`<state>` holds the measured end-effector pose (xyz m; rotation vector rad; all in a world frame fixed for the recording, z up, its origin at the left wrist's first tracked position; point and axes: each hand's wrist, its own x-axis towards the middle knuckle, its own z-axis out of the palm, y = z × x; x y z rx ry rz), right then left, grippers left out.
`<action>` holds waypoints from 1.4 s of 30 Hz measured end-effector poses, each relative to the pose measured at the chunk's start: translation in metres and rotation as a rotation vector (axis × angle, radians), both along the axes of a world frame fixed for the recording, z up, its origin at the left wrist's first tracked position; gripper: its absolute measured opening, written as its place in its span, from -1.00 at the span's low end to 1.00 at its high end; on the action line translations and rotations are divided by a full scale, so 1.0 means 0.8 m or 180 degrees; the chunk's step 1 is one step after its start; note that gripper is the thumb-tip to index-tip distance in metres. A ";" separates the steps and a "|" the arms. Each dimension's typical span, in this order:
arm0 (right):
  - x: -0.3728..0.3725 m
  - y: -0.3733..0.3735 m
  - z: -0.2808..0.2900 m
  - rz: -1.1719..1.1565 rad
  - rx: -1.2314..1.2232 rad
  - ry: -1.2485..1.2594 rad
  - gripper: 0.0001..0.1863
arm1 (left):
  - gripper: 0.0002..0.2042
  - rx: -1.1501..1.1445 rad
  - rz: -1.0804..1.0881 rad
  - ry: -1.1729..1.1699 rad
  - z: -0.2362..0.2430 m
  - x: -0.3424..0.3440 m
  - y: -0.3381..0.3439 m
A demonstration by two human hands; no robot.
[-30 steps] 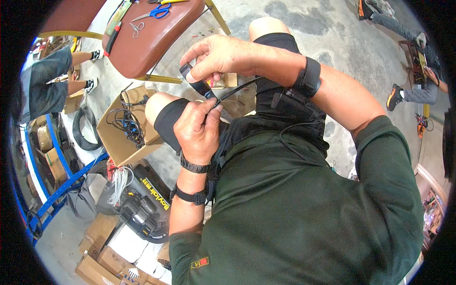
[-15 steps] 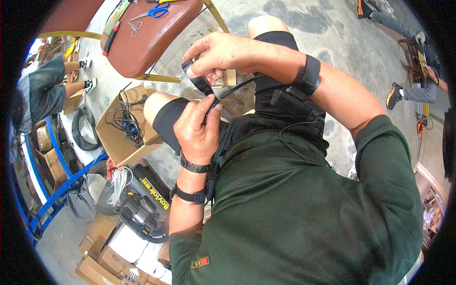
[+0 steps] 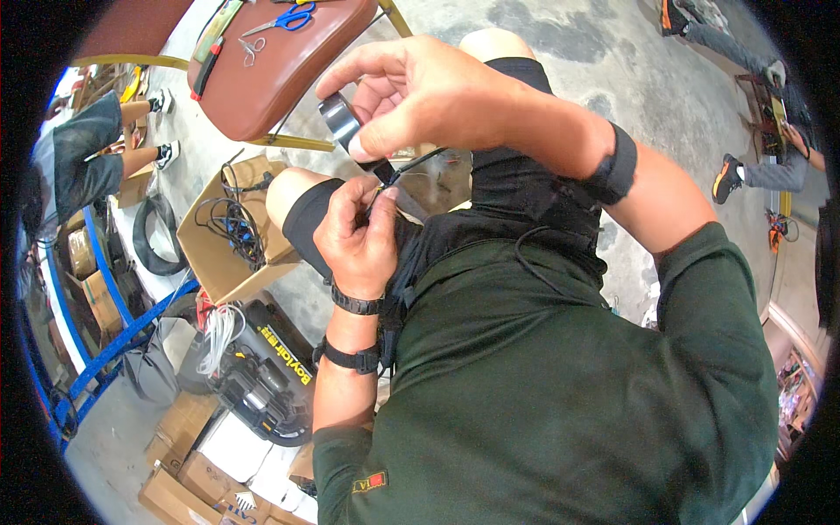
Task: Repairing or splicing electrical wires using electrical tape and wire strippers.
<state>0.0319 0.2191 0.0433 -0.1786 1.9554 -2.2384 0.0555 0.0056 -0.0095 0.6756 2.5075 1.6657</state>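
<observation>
Okay, nearest you is your dark green shirt (image 3: 542,376), filling the near middle. Near left on the floor: black machine (image 3: 262,376) with a bundle of clear tubing (image 3: 220,339) on its far side. A bit farther, also left, open cardboard box (image 3: 199,249) with tangled cables (image 3: 241,232) inside, just beside your left knee. Over your lap, your left hand (image 3: 354,236) has thumb and fingers pinched closed on a thin dark cable (image 3: 420,162), which runs off to the right from the fingertips. Slightly farther, your right hand (image 3: 424,96) grips a black tape roll (image 3: 339,121), thumb pressed on its near end; a black strip (image 3: 379,169) spans from the roll down toward the left fingertips. Exact contact of strip and cable is too small to tell. Far left of the hands, brown chair seat (image 3: 289,92) carries blue-handled scissors (image 3: 295,17), small silver scissors (image 3: 252,50) and a red-and-black tool (image 3: 206,70). Well apart, one person in dark shorts (image 3: 83,157) stands far left; another's dark shoe (image 3: 726,179) shows far right.
</observation>
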 end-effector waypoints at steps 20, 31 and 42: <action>-0.012 0.007 -0.038 -0.0452 0.0053 0.0032 -0.43 | -0.87 -0.0588 -0.0349 0.1091 0.027 0.002 0.005; -0.025 0.009 -0.078 -0.0054 0.0920 -0.0741 -0.43 | -0.75 -0.0771 -0.0555 0.1596 0.032 -0.001 0.009; -0.038 -0.005 -0.072 0.1037 0.1515 -0.1363 -0.58 | -0.86 -0.0724 -0.0606 0.0747 0.039 -0.008 0.019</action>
